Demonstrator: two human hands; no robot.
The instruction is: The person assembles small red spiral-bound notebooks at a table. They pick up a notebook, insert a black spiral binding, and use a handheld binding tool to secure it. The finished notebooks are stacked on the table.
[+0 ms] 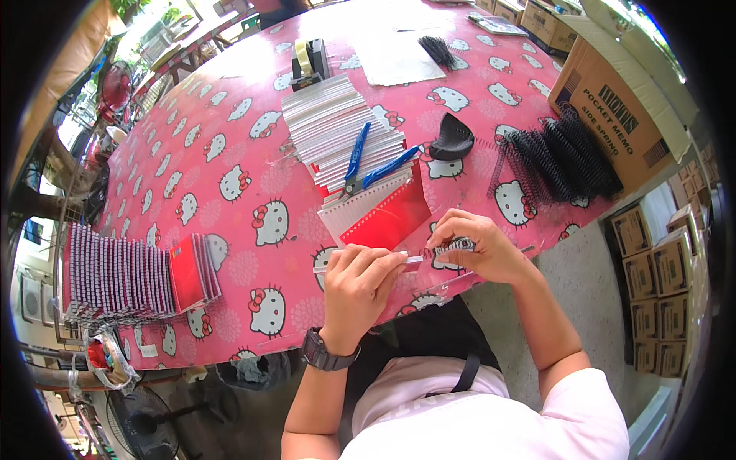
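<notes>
At the table's near edge, my left hand (pixel 359 282) grips a thin notebook (pixel 412 261) seen edge-on, white pages with a bit of red. Close by on the right, my right hand (pixel 484 247) has its fingers closed on a dark spiral coil (pixel 460 246) near the notebook's end. Whether the coil passes through the page holes is too small to tell. Just beyond my hands lies a fanned stack of punched page blocks (pixel 330 115) with a red cover (pixel 392 213) at its near end. Blue-handled pliers (pixel 357 162) rest opened on this stack.
Spiral-bound notebooks (pixel 123 268) stand in a row at left. Black spiral coils (pixel 556 161) pile beside a cardboard box (pixel 613 107) at right. A black curved piece (pixel 452 138), tape dispenser (pixel 308 65), white sheet (pixel 391 61) and more coils (pixel 437 50) lie farther back.
</notes>
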